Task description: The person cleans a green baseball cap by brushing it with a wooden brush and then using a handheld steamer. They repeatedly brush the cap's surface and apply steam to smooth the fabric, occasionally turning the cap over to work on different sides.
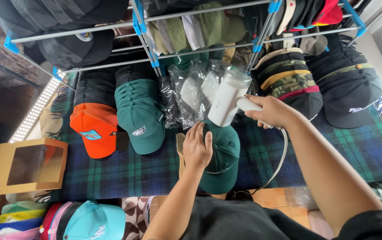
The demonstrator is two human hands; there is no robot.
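Left hand (pixel 197 149) flat, fingers spread, pressing on the crown of a green cap (pixel 221 158); not clenched, not gripping, only holding it down. Cap lying on the plaid blanket (pixel 133 171) near its front edge, about midway along, long axis running front to back, brim toward the person. Right hand (pixel 272 111) wrapped tight around the handle of a white steamer (pixel 227 97), cord (pixel 280 162) trailing down toward the front edge. Steamer head angled down and left, nozzle just above the far end of the cap, close to the left fingertips but apart from them. Cap thus directly under the left hand, and below and to the left of the right hand. Brush (pixel 180 151) just beside the left hand, on its left. Orange cap (pixel 93 129) and a green stack (pixel 140 113) further left, toward the back edge, under the rack (pixel 155 18).
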